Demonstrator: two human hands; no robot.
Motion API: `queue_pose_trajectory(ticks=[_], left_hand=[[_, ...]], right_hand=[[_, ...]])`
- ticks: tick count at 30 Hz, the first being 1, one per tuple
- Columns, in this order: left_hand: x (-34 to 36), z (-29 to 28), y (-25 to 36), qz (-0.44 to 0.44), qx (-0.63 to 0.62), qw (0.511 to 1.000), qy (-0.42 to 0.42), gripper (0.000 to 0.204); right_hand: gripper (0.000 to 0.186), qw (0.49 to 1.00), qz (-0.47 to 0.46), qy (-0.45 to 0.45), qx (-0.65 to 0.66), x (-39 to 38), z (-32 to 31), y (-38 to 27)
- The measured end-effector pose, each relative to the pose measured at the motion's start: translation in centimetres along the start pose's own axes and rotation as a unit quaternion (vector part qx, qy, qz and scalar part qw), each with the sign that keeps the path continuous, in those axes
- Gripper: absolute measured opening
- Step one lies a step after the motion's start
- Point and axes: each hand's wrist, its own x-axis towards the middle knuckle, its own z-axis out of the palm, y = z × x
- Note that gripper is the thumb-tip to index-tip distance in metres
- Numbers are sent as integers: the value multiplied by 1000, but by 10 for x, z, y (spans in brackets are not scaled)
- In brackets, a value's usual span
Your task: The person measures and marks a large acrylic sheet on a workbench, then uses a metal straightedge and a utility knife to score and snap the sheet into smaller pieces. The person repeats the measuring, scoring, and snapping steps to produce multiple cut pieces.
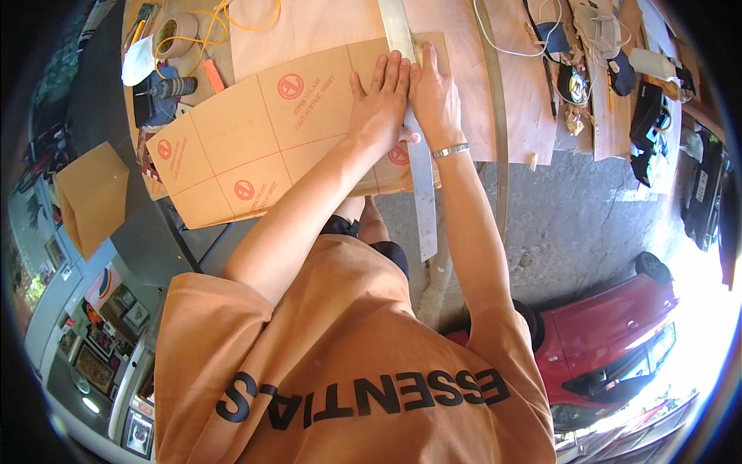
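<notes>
A sheet covered in brown protective paper with red printing lies across the bench and juts past its near edge. On it, running away from me, rests a long metal straightedge. My left hand is flat, fingers stretched forward, along the straightedge's left side, with its thumb over the metal. Close against it on the right is my right hand, its index finger pointing forward and the other fingers curled under. Whatever it may grip is hidden beneath the hand.
A second metal strip lies to the right on the plywood bench top. Tape roll, yellow cord and drill-like tool crowd the left. Cables and small items fill the right. A red car stands beyond the concrete floor.
</notes>
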Motion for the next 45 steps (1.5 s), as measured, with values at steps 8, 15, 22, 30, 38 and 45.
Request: queue_pose_trajectory(ticks=[8,15,22,30,38,45], left_hand=[[-2,-5,2,-4,1,1000,-11,135],[-3,3,-1,-3,-11,1000,8,135],[-1,12,-6,2,9,1000,14,142],[0,5,-2,3,32,999,-5,142],[-1,-2,2,-10,13,1000,-15,136],[-1,-2,1,-7,-3,1000,-7,136]], right_hand=[[56,1000,-16,12,-20,-1,-1,-4],[57,998,-15,10,-57,-10,-1,-4],[73,999,7,-47,-22,-185,14,68],[61,995,34,70,56,-210,-19,54],[52,999,-9,50,-14,-5,-7,0],[53,1000,-13,10,-8,-3,-2,0]])
